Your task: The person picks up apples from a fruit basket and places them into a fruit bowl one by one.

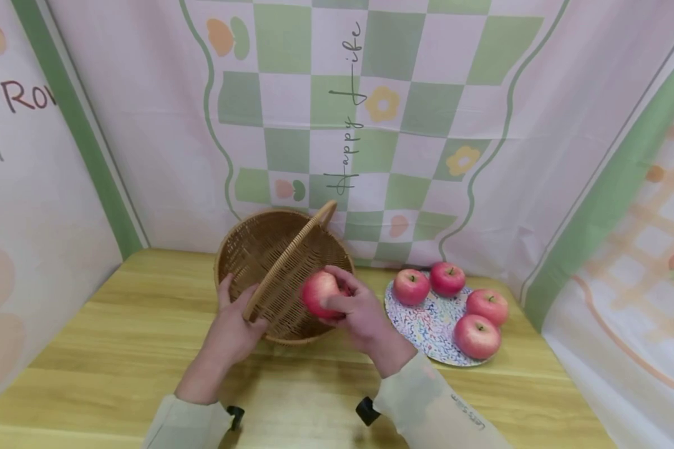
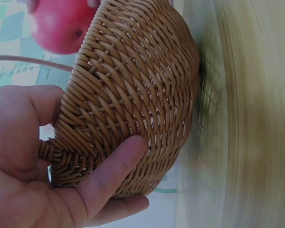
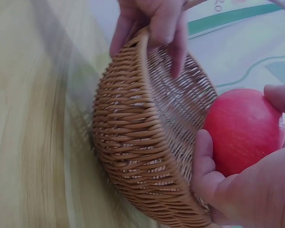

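Observation:
A round brown wicker basket (image 1: 283,249) with an arched handle stands on the table. My left hand (image 1: 234,327) grips its left rim near the foot of the handle; in the left wrist view the fingers (image 2: 116,166) lie along the outer weave and the thumb is at the rim. My right hand (image 1: 365,312) holds a red apple (image 1: 319,294) over the basket's right side. In the right wrist view that apple (image 3: 244,128) sits between thumb and fingers, beside the basket's rim (image 3: 156,123). No other fruit shows inside the basket.
To the right, a round patterned plate (image 1: 427,330) carries several red apples (image 1: 477,337) along its far and right sides. The wooden table (image 1: 118,349) stretches in front and to the left. A checked cloth (image 1: 337,100) hangs close behind the basket.

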`<control>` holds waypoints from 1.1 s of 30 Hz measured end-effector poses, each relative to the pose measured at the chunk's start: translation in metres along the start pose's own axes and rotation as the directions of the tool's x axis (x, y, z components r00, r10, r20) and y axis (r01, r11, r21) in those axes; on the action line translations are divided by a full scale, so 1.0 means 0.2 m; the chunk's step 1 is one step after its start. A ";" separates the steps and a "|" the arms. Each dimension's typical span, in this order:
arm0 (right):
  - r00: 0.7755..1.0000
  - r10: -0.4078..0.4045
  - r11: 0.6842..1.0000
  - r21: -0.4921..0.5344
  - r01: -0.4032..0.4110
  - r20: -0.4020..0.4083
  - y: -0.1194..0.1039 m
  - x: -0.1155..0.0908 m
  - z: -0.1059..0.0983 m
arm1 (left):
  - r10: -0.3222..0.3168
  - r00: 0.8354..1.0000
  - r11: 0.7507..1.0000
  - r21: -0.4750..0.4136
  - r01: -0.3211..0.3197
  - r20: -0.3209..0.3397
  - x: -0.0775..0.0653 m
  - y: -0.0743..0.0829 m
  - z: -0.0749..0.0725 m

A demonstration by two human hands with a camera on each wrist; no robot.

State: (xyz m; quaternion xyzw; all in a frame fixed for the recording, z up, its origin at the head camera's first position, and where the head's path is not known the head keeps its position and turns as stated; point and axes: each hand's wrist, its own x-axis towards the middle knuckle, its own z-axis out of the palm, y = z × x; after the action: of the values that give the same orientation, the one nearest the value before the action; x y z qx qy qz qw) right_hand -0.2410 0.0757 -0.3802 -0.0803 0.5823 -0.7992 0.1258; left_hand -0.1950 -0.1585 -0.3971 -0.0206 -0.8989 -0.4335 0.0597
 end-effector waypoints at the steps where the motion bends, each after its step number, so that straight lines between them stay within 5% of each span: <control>1: 1.000 0.018 1.000 0.020 -0.018 -0.005 -0.01 -0.01 -0.01 | 0.000 1.000 1.000 -0.005 0.000 0.003 0.00 0.00 0.00; 13: 0.997 0.079 0.997 0.001 -0.079 -0.010 -0.12 -0.16 -0.19 | -0.017 1.000 0.998 -0.065 0.017 0.008 0.00 -0.02 -0.01; 26: 0.986 0.165 0.962 -0.218 -0.162 -0.007 -0.09 -0.38 -0.45 | -0.037 0.999 0.995 -0.089 0.039 0.026 0.00 -0.01 -0.01; 30: 0.990 0.136 0.947 -0.291 -0.138 -0.026 -0.09 -0.43 -0.55 | -0.036 0.999 0.996 -0.084 0.038 0.028 0.00 -0.02 -0.01; 33: 0.993 0.077 0.907 -0.407 -0.106 -0.088 -0.11 -0.44 -0.62 | -0.035 0.999 0.997 -0.072 0.037 0.026 0.00 -0.02 -0.01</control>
State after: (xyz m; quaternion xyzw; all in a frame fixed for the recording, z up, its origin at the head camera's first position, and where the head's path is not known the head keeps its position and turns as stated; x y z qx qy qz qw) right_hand -0.1932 0.2199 -0.3961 -0.0497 0.7443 -0.6545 0.1230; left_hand -0.1947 -0.1625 -0.3998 -0.0121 -0.8835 -0.4666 0.0401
